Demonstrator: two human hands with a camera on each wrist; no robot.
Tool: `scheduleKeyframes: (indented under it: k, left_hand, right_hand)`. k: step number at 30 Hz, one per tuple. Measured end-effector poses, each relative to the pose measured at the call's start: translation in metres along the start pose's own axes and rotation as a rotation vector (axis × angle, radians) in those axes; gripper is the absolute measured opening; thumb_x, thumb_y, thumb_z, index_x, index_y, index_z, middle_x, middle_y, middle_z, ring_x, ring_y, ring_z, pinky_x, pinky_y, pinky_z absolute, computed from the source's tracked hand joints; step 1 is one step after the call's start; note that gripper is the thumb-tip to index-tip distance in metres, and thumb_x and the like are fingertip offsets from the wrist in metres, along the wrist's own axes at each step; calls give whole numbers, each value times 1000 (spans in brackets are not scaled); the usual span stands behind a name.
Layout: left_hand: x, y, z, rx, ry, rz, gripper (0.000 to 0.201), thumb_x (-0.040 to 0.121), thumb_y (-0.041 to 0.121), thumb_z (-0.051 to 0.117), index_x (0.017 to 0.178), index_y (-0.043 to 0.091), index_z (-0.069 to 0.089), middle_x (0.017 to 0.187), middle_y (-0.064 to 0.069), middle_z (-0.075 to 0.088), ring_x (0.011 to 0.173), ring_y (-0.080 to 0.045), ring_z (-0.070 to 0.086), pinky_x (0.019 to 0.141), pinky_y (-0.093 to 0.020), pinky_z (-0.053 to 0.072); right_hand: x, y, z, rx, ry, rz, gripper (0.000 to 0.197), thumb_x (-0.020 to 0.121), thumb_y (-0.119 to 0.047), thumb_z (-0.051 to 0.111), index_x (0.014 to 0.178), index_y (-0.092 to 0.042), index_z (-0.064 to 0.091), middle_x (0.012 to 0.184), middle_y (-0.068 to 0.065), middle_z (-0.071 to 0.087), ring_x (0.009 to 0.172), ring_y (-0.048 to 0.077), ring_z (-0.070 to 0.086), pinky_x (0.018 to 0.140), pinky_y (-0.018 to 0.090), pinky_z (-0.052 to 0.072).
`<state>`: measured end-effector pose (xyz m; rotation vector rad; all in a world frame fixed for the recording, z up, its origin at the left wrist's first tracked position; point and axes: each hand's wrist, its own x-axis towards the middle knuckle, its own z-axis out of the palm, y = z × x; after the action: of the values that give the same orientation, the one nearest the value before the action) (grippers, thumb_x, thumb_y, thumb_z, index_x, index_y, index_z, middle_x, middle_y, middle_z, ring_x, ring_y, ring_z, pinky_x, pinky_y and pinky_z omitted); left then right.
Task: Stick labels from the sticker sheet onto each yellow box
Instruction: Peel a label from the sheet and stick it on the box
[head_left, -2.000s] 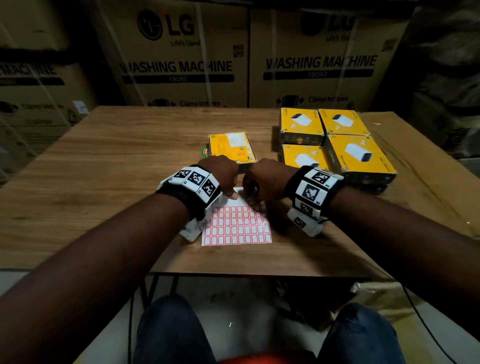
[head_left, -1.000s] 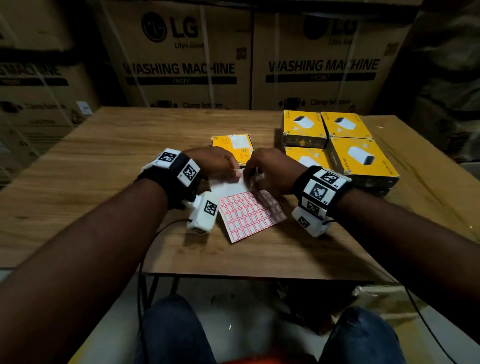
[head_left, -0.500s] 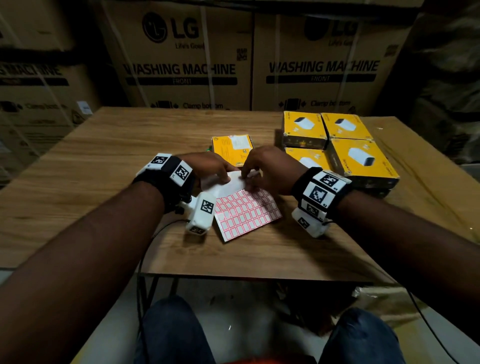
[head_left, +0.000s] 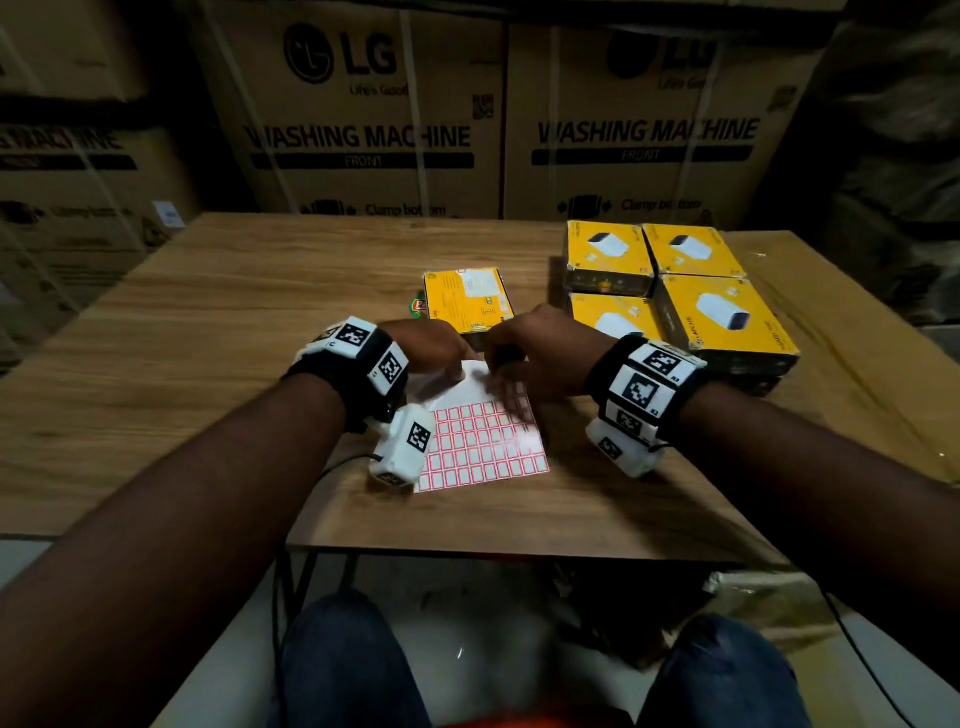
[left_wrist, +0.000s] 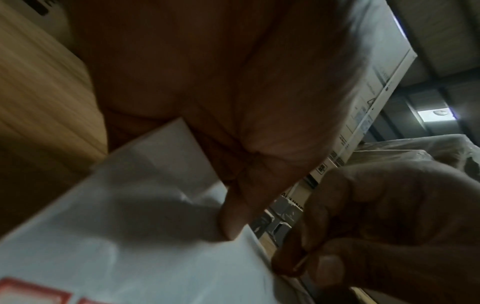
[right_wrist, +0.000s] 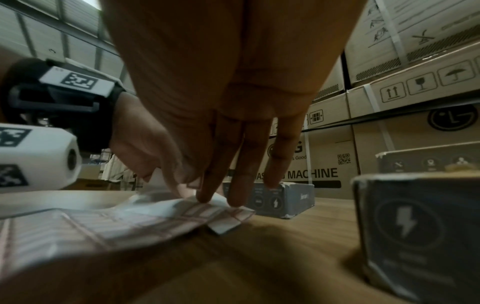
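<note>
The sticker sheet (head_left: 483, 441), white with red-framed labels, lies on the wooden table (head_left: 208, 364) in front of me. My left hand (head_left: 449, 366) pinches its blank far part, thumb on top (left_wrist: 233, 222). My right hand (head_left: 506, 371) sits at the sheet's far right corner. Its fingertips (right_wrist: 205, 197) rest on the sheet (right_wrist: 103, 224), and thumb and forefinger pinch its edge (left_wrist: 298, 265). One yellow box (head_left: 467, 299) lies just beyond the hands. Several more yellow boxes (head_left: 675, 291) are stacked at the right.
Large LG washing machine cartons (head_left: 363, 130) wall off the table's far side. A small green and red round item (head_left: 418, 306) lies left of the single box. The table's front edge (head_left: 467, 551) is near my knees. A thin cable (head_left: 343, 462) hangs from the left wrist.
The sheet, lifted and tilted a second ago, has swung back to lie nearly square with the table edge. Both hands stayed at its far end, fingers working at the corner.
</note>
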<state>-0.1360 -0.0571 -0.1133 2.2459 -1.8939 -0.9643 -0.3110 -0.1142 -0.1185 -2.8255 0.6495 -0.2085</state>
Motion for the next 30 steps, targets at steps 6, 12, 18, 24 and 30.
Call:
scheduleKeyframes:
  k: [6,12,18,24,30]
  left_hand:
    - [7,-3,1,7,43,33,23,83,22,73,106,20,74,104,3,71,91,-12,60,84,-27,47]
    - [0,5,-20,138,363,66,10,85,25,71,93,22,76,99,5,72,93,-13,64,81,-25,48]
    - [8,2,-29,321,409,36,55,75,16,79,127,22,60,130,-4,61,117,-23,57,90,-28,44]
    - [9,-2,-31,410,403,29,58,73,22,81,127,25,60,126,-2,63,113,-24,59,84,-28,43]
    - [9,-4,-31,394,438,37,61,70,28,83,127,28,60,127,3,63,114,-21,60,87,-29,46]
  right_hand:
    - [6,7,0,17,47,42,13,84,-16,71,97,-16,71,92,-1,70,79,12,59,67,19,36]
    - [13,13,-15,16,46,106,14,83,-17,71,97,-14,71,98,2,70,88,17,63,70,22,40]
    - [35,10,-23,26,40,129,15,78,-20,79,91,-16,73,94,0,71,82,10,61,67,17,44]
    - [50,6,-22,-35,3,150,13,79,-16,77,92,-17,73,99,2,71,93,18,65,73,23,45]
    - [54,2,-17,-110,-29,144,21,86,-11,64,104,-16,73,111,4,68,104,23,60,75,22,37]
